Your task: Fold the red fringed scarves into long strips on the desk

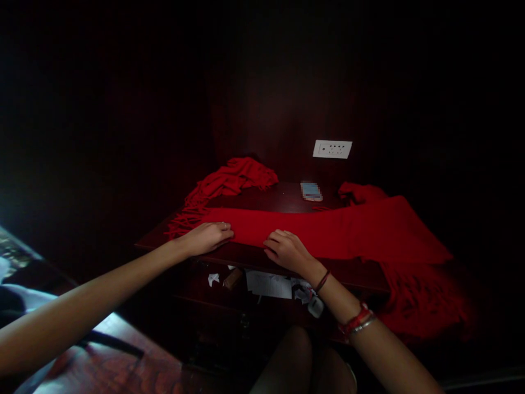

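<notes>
A red fringed scarf (pixel 320 232) lies in a long flat band across the dark table. Its right part hangs past the table's edge, with fringe below. My left hand (pixel 210 237) rests at the scarf's near edge toward the left, fingers curled down on the cloth. Closer to the middle, my right hand (pixel 290 253) has its bent fingers on the same near edge. Both hands seem to pinch the fabric, though the fingertips are partly hidden. Behind the left hand is a crumpled red fringed cloth (pixel 241 176); whether it joins the scarf, I cannot tell.
A phone (pixel 311 191) lies at the back of the dark table (pixel 283 203), below a white wall socket (pixel 332 149). More bunched red cloth (pixel 365 192) sits at the back right. Under the tabletop, a shelf holds papers (pixel 268 284) and a small brown box (pixel 233 278).
</notes>
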Demonstrator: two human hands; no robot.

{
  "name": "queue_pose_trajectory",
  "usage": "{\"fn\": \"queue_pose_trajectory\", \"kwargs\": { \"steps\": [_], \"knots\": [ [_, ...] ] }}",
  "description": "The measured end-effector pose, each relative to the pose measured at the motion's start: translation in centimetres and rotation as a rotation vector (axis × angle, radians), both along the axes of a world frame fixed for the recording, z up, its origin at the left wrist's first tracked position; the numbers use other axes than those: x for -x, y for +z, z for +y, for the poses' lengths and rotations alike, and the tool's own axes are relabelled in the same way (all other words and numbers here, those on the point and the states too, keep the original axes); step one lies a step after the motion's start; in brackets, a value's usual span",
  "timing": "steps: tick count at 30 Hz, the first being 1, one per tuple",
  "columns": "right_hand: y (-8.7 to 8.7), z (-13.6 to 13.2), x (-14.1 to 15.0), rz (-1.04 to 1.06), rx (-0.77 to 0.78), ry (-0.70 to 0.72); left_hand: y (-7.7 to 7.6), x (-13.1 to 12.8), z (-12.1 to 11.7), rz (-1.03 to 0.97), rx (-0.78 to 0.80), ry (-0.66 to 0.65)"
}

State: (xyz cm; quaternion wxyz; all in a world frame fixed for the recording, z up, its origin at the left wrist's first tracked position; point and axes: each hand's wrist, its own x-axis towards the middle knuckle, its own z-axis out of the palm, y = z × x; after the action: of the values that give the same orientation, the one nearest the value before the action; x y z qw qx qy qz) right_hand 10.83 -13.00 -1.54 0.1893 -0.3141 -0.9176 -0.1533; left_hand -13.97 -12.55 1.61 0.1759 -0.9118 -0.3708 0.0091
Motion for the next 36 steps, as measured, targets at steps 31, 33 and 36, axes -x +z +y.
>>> {"fn": "queue_pose_trajectory", "kwargs": {
  "steps": [31,33,36],
  "knots": [
    [-0.1,-0.6,-1.1,0.130,0.201,0.182,-0.2,-0.7,4.3,-0.429,0.385,0.211],
    [0.0,-0.5,-1.1,0.148,0.220,0.159,-2.1,-1.3,4.6,-0.376,0.288,0.375],
    [0.1,0.0,-1.1,0.208,0.215,0.030,-3.9,-1.5,4.6,-0.281,0.334,0.503]
  ]
}}
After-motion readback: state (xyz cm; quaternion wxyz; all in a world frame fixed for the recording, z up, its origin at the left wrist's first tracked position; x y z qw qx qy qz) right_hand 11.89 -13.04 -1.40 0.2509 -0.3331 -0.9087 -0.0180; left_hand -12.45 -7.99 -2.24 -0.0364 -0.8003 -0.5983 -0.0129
